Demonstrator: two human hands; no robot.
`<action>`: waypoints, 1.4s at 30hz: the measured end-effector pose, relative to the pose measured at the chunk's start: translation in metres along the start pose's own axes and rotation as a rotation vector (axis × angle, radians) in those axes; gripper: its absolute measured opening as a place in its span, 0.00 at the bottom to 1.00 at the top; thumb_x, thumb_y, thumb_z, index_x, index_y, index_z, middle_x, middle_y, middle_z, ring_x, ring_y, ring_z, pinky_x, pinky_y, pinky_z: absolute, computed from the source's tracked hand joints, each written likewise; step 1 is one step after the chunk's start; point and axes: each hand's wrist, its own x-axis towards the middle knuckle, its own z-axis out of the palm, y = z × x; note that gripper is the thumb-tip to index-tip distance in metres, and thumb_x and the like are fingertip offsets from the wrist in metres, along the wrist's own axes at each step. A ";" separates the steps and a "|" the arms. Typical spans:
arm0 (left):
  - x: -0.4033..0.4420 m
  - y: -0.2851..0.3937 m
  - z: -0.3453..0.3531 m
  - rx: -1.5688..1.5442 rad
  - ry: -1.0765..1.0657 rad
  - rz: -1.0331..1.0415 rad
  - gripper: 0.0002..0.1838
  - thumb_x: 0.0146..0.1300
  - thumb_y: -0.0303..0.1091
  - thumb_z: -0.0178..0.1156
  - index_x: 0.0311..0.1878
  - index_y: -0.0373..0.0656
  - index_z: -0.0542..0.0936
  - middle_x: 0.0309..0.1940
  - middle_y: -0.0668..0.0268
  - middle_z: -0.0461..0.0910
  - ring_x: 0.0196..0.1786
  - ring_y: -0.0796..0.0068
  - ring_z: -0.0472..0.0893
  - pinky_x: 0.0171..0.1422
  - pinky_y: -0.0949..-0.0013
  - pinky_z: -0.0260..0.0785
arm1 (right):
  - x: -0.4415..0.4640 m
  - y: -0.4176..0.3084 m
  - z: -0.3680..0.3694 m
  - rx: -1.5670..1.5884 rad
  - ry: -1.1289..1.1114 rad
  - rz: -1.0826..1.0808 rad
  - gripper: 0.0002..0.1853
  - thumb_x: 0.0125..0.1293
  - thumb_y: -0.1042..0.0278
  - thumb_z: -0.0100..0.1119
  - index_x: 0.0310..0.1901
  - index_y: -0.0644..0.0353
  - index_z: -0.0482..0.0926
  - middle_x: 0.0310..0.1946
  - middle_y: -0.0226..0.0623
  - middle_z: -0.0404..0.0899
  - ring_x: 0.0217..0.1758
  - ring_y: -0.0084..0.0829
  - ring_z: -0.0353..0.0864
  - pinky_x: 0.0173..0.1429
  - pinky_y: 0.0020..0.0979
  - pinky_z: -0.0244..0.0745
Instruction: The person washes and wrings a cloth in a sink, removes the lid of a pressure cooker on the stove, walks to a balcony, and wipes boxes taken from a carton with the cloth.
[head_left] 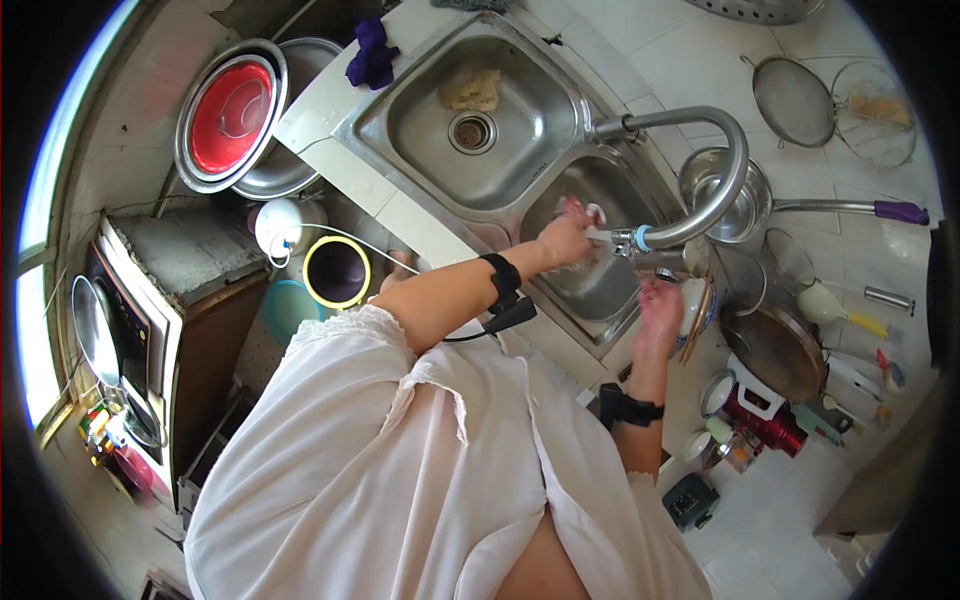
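Well left of your left hand (pixel 567 240) stands a red basin (pixel 232 113); that hand is over the steel sink (pixel 525 125), under the tap (pixel 741 160). Your right hand (pixel 659 308) is near the tap, left of a steel pot (pixel 703 185); neither grip can be told.

The left arm (pixel 450 300) reaches forward and across the body to the right, slightly bent, its wrist (pixel 532 258) roughly in line with the forearm and the left hand (pixel 566 238) turned back-up, fingers blurred. The right arm (pixel 649 372), lower and nearer the side, points straight ahead, the right hand (pixel 660 308) raised with fingers loosely bent, well apart from the left.
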 end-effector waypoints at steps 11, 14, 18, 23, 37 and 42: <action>-0.025 0.057 -0.125 -0.117 0.417 0.305 0.16 0.64 0.26 0.63 0.55 0.46 0.86 0.48 0.58 0.87 0.51 0.61 0.86 0.58 0.61 0.77 | -0.082 -0.036 0.139 -0.560 -0.241 -0.636 0.23 0.83 0.55 0.41 0.58 0.68 0.77 0.50 0.47 0.81 0.50 0.37 0.83 0.56 0.38 0.77; -0.049 0.073 -0.190 0.056 0.322 0.170 0.17 0.65 0.25 0.61 0.56 0.46 0.85 0.43 0.59 0.86 0.50 0.63 0.85 0.55 0.58 0.76 | -0.086 -0.050 0.193 -0.429 -0.438 -0.599 0.20 0.83 0.57 0.45 0.62 0.65 0.77 0.58 0.43 0.80 0.51 0.34 0.84 0.55 0.33 0.77; -0.047 0.036 -0.215 0.270 0.221 0.311 0.17 0.62 0.21 0.59 0.53 0.44 0.86 0.42 0.58 0.84 0.51 0.59 0.85 0.59 0.60 0.75 | -0.058 -0.028 0.227 -0.085 -0.607 -0.409 0.22 0.83 0.56 0.46 0.71 0.58 0.70 0.63 0.35 0.78 0.56 0.28 0.82 0.59 0.29 0.72; -0.052 0.028 -0.212 -0.243 0.214 0.284 0.20 0.66 0.19 0.56 0.58 0.45 0.85 0.54 0.60 0.84 0.59 0.65 0.83 0.65 0.67 0.73 | 0.004 0.033 0.260 -0.247 -0.594 0.138 0.24 0.82 0.47 0.45 0.70 0.51 0.70 0.67 0.35 0.74 0.66 0.31 0.75 0.67 0.33 0.71; -0.023 -0.020 -0.296 -0.797 0.216 0.024 0.36 0.63 0.17 0.58 0.75 0.47 0.70 0.61 0.62 0.77 0.61 0.70 0.78 0.65 0.69 0.73 | 0.077 0.026 0.304 0.348 -0.692 -0.053 0.11 0.69 0.66 0.69 0.50 0.54 0.81 0.41 0.26 0.79 0.45 0.23 0.79 0.53 0.27 0.76; -0.007 -0.016 -0.267 -0.827 0.185 -0.034 0.35 0.63 0.18 0.57 0.75 0.45 0.70 0.59 0.65 0.78 0.61 0.73 0.78 0.70 0.69 0.69 | 0.063 0.051 0.312 -0.378 -0.723 -0.143 0.21 0.70 0.60 0.65 0.62 0.53 0.81 0.59 0.29 0.78 0.55 0.20 0.76 0.57 0.28 0.72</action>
